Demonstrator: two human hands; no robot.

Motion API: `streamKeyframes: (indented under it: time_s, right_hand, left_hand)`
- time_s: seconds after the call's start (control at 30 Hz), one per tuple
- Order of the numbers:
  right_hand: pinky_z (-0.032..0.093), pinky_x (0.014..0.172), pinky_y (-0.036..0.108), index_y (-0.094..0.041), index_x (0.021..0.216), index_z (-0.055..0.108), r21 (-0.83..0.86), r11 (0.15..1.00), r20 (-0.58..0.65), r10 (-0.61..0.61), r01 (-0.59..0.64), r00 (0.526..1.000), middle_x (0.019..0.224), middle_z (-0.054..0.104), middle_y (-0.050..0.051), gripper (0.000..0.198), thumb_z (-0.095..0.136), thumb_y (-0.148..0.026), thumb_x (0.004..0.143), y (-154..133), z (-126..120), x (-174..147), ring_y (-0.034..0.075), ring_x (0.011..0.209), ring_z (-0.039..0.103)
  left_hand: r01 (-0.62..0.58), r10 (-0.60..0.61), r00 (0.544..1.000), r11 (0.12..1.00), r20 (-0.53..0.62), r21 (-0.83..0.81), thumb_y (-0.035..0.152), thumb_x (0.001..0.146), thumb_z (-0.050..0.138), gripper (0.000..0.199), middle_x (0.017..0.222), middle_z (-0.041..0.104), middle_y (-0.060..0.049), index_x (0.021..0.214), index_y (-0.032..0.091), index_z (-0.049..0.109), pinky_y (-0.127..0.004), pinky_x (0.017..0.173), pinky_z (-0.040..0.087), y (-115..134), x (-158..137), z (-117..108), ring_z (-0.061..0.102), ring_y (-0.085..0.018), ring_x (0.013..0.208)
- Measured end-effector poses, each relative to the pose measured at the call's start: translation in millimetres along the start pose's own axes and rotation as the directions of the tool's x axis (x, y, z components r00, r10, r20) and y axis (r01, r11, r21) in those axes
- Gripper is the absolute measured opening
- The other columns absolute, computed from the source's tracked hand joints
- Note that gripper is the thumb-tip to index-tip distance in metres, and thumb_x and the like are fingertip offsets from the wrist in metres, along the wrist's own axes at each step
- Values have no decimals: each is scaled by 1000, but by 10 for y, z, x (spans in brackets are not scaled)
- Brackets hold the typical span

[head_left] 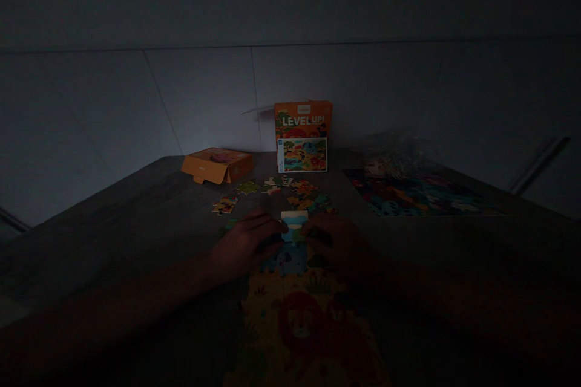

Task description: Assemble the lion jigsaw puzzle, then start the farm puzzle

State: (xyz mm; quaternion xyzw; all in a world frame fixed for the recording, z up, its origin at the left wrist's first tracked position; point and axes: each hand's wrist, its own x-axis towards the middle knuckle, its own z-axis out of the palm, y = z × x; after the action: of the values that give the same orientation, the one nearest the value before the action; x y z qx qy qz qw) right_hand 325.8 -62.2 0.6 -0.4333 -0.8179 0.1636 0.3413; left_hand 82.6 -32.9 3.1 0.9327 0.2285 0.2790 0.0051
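Observation:
In the dim head view, a light blue puzzle piece [295,219] with a pale top edge sits at the far end of a partly joined jigsaw puzzle [267,299]. My left hand [249,239] has its fingers closed at the piece's left edge. From the other side, the fingers of my right hand [333,239] pinch its right edge. Below the piece, the joined part shows a blue elephant and, nearer me, a red-maned lion on yellow ground. My fingers partly cover the seam, and the darkness hides how the piece fits there.
Several loose puzzle pieces [247,187] lie beyond my hands. An upright orange box [324,110] stands behind a small picture card [302,155]. An opened orange box [218,163] lies left. On the right are a dark colourful sheet [422,199] and crumpled clear plastic [399,154].

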Motion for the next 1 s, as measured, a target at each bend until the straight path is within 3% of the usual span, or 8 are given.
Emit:
streamKeyframes:
  time_s: [0.3, 0.57, 0.83, 1.0]
  right_hand:
    - [50, 82, 32, -18, 90, 67, -4, 1000, -22, -7, 7, 1000, 94, 71, 5, 16, 60, -8, 80, 35, 39, -3, 20, 90, 66]
    - [50, 89, 35, -18, 108, 66, 1, 999, -42, 48, -48, 998, 106, 71, 7, 35, 62, -7, 76, 9, 46, -19, 21, 97, 66]
    - [49, 84, 34, -16, 90, 66, -55, 998, 5, -21, 22, 1000, 95, 70, 6, 18, 59, -5, 77, -5, 15, -5, 20, 91, 64]
    - [46, 85, 33, -16, 91, 67, -78, 995, -16, -66, 64, 998, 94, 69, 6, 20, 59, -4, 77, 5, 33, 1, 20, 91, 62]
  left_hand:
    - [-12, 12, 1000, 1000, -7, -12, 19, 94, 58, 16, 103, 68, -8, 109, 16, 62, -34, 86, 54, -14, 5, 11, 61, -21, 99]
    - [2, -2, 1000, 1000, 24, -22, 20, 95, 57, 15, 102, 68, -8, 108, 15, 62, -35, 85, 53, -25, 5, 13, 61, -22, 98]
    - [11, -10, 999, 1000, 39, -20, 19, 94, 57, 16, 102, 68, -8, 109, 16, 63, -34, 86, 52, -34, 4, 22, 60, -22, 99]
    - [-3, 4, 999, 1000, 46, -13, 18, 95, 56, 18, 102, 70, -9, 109, 14, 66, -36, 87, 51, -17, 26, 10, 61, -23, 99]
